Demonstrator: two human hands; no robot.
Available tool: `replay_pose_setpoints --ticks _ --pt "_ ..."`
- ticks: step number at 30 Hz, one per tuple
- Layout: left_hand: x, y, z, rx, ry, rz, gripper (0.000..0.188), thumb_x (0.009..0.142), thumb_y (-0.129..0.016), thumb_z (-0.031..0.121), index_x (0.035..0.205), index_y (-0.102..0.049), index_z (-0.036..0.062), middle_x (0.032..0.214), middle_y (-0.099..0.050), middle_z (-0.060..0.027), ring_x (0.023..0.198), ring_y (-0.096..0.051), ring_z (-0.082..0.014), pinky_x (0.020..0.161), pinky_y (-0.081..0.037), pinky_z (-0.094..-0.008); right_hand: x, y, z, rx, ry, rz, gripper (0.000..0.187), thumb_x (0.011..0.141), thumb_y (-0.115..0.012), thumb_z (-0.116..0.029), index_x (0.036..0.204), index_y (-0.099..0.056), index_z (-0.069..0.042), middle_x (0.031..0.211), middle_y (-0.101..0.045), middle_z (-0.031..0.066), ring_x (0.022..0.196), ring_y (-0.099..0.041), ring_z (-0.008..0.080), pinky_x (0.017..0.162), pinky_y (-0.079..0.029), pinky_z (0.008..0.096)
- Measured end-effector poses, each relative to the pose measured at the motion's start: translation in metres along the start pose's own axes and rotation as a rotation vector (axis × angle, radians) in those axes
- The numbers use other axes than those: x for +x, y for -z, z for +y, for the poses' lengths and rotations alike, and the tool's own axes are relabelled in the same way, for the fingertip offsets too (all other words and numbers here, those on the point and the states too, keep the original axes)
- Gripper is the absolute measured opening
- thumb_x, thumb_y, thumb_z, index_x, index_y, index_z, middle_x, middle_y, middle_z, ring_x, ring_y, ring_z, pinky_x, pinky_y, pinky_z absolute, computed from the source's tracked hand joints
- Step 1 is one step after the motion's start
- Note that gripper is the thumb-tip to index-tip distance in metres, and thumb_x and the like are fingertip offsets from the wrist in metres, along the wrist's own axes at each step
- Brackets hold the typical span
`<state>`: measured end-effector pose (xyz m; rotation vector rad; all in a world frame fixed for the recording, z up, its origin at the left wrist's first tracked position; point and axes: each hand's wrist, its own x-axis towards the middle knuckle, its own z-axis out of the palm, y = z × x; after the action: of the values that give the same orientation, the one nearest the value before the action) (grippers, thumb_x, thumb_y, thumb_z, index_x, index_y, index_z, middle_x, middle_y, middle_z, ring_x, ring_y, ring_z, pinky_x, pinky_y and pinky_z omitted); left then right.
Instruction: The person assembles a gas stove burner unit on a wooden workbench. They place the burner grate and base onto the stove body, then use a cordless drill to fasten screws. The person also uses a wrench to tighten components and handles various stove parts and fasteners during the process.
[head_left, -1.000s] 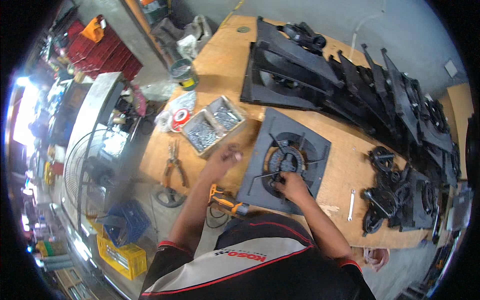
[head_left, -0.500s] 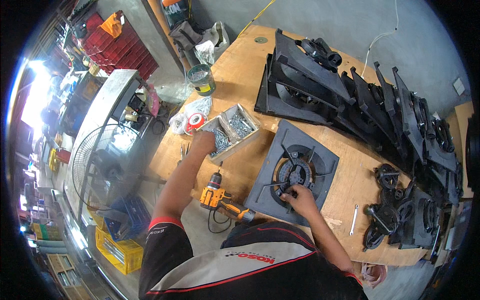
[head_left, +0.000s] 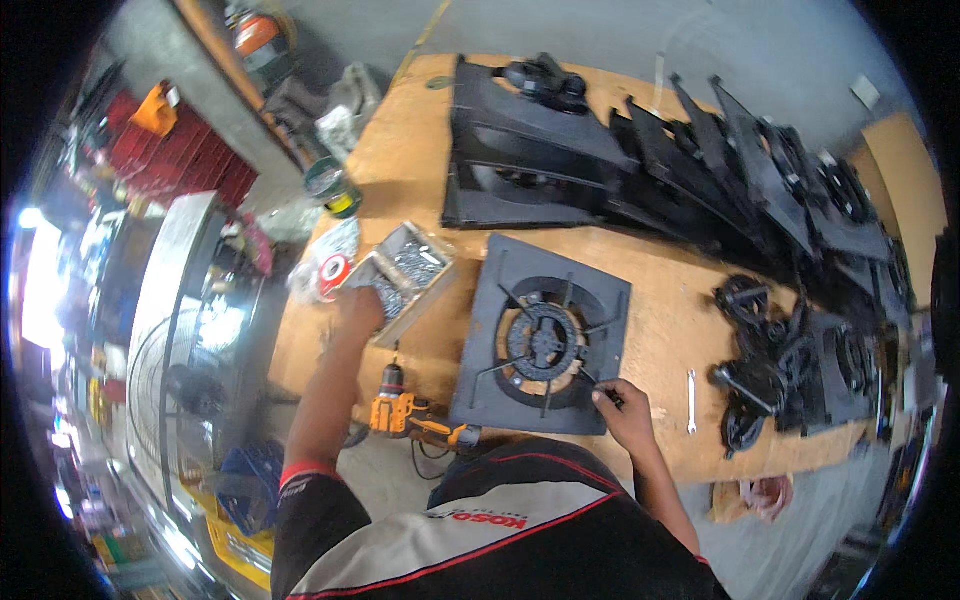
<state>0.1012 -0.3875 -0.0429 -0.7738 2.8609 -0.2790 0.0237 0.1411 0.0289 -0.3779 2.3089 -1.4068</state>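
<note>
A square black cast-iron gas stove top (head_left: 480, 390) lies on the wooden table in front of me, with a round burner (head_left: 545, 342) in its middle. At its near right edge is my right hand (head_left: 628, 415), thumb and fingers pinched together around a small dark piece too blurred to name. My left hand (head_left: 362, 312) reaches into the near compartment of a divided box (head_left: 405, 325) of screws; its fingertips are hidden among them. An orange cordless drill (head_left: 398, 412) lies below the box, its bit pointing towards it.
Black stove tops (head_left: 530, 205) lean in a row along the table's far side. Loose burner parts (head_left: 750, 390) lie at the right, by a wrench (head_left: 691, 400). A green tub (head_left: 335, 190) and a red-and-white tape roll (head_left: 335, 270) are at the left. A fan (head_left: 190, 390) stands beyond the table.
My right hand has moved from the burner to the stove top's near right edge, now pinching a small dark piece. My left hand stays at the screw box. The whole view has shifted.
</note>
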Motion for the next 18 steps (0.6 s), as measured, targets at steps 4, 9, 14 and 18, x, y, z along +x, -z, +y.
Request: replay_pose_setpoints --ticks 4,9,14,18 --pt "-0.036 0.091 0.004 -0.167 0.071 0.042 0.017 0.073 -0.071 0.017 0.083 -0.070 0.0027 0.084 -0.071 -0.0198 0.084 -0.070 -0.0376 0.077 -0.056 -0.0467 -0.004 0.004 -0.010 -0.044 0.041 0.020 0.018 0.088 -0.072 -0.015 0.097 -0.071 0.000 0.088 -0.070 0.0144 0.076 -0.067 0.0225 0.070 -0.052 0.0327" --pt "-0.076 0.140 0.036 -0.428 0.002 -0.008 0.019 0.080 -0.070 0.017 0.092 -0.072 0.0028 0.096 -0.071 -0.0193 0.088 -0.069 -0.0373 0.079 -0.054 -0.0459 0.010 -0.012 -0.046 -0.066 0.227 -0.084 0.021 0.088 -0.072 -0.018 0.101 -0.071 -0.002 0.090 -0.069 0.0141 0.081 -0.067 0.0255 0.074 -0.052 0.0341" --pt "-0.144 0.173 0.124 -1.054 -0.252 -0.044 0.023 0.081 -0.074 0.011 0.103 -0.073 0.0041 0.096 -0.072 -0.0142 0.095 -0.066 -0.0323 0.086 -0.052 -0.0404 0.018 -0.035 -0.079 -0.109 0.397 -0.191 0.024 0.090 -0.072 -0.017 0.109 -0.070 -0.002 0.093 -0.070 0.0116 0.084 -0.066 0.0177 0.076 -0.052 0.0305" --pt "-0.175 0.170 0.184 -1.206 -0.511 -0.008 0.019 0.080 -0.076 0.010 0.098 -0.073 0.0052 0.094 -0.071 -0.0124 0.095 -0.066 -0.0313 0.086 -0.051 -0.0396 0.011 -0.037 -0.089 0.115 0.207 -0.357 0.027 0.091 -0.072 -0.014 0.113 -0.067 0.000 0.098 -0.072 0.0139 0.088 -0.069 0.0168 0.079 -0.053 0.0306"
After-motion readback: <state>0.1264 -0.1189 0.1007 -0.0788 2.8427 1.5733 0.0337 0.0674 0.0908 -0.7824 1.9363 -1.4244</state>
